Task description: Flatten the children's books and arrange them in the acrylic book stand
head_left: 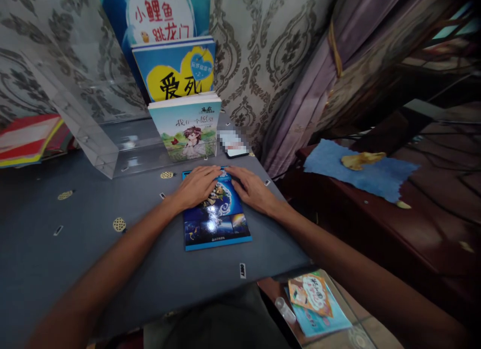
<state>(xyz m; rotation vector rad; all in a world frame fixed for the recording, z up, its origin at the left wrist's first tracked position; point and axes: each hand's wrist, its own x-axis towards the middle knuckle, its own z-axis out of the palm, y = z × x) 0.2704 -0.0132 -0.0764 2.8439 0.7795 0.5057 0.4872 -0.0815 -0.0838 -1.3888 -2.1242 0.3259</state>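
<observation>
A dark blue book (214, 228) with a glossy cover and a light blue edge lies flat on the grey table, close to its right side. Across the upper left of the cover lies my left hand (201, 183), its fingers stretched toward the top edge. My right hand (250, 188) rests on the upper right part, fingers extended and almost meeting those of the left. Both palms face down, hiding the top of the cover. Just behind stands a book with a cartoon girl (191, 131) in a clear acrylic rack (108, 156).
Behind it stand a yellow-and-blue book (154, 78) and a taller blue book (165, 13). A phone (236, 146) lies beside the rack. Red and yellow folders (30, 138) sit at left. Lower right are more books (319, 309) and a clear bottle (285, 310). A blue cloth (326, 161) lies right.
</observation>
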